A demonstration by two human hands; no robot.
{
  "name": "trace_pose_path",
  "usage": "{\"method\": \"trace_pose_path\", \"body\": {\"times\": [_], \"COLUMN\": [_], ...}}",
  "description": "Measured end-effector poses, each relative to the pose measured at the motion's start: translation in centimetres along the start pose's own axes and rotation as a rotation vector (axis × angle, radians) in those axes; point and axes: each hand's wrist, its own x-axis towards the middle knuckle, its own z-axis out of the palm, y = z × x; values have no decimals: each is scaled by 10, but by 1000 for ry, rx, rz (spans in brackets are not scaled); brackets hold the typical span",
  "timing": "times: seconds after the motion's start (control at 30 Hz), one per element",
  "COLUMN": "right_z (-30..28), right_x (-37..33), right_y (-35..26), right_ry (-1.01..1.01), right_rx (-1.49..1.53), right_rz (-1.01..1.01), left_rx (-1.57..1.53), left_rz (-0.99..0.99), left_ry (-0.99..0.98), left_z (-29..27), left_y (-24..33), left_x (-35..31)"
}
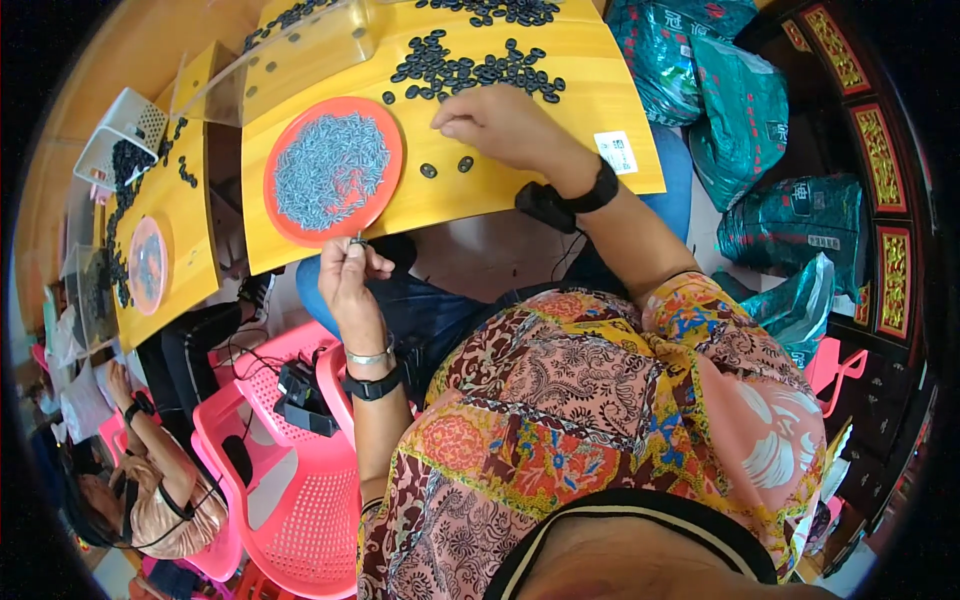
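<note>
My left hand [350,272] is at the table's near edge, just below a red plate [397,150] heaped with small silvery screws [330,165]. Thumb and fingers pinch a small dark piece [358,240], too small to make out fully. Over the table, my right hand [508,125] has its fingers curled together, pointing left; whether anything is in them is hidden. Beyond that hand lies a scattered pile of black oval pieces [480,72]. Two more black ovals [447,168] lie apart on the yellow tabletop [590,90], between the plate and my right wrist.
A clear plastic divider [290,60] stands at the table's far left. Another person [165,480] sits at the left, by a second yellow table with a white basket [120,135]. Pink chairs [310,520] stand at my left; teal sacks [735,110] are at the right.
</note>
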Motion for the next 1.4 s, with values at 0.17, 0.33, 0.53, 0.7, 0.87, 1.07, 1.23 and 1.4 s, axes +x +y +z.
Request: {"method": "trace_pose_path", "body": {"times": [0.17,0.33,0.53,0.7,0.87,1.07,1.23,1.4], "right_z": [-9,8,13,16,20,11,9,8], "right_x": [-15,-25,-25,-24,-20,-17,-17,-16], "right_y": [-1,9,9,14,12,-14,-27,-38], "right_ry": [-173,-122,-80,-53,27,38,84,84], "right_rx": [-115,-195,-140,-75,29,159,207,238], "right_rz": [109,4,-13,-22,-62,-34,-90,-129], "left_rx": [-57,-61,-69,-78,-60,-61,-53,-46], "left_rz": [-18,-27,-24,-28,-25,-32,-28,-28], "left_ry": [26,25,22,19,35,26,21,25], "left_z": [-1,3,2,4,2,1,3,6], "left_y": [1,4,1,2,0,-1,1,4], "left_x": [1,-2,-1,-2,-2,-3,-4,-5]}}
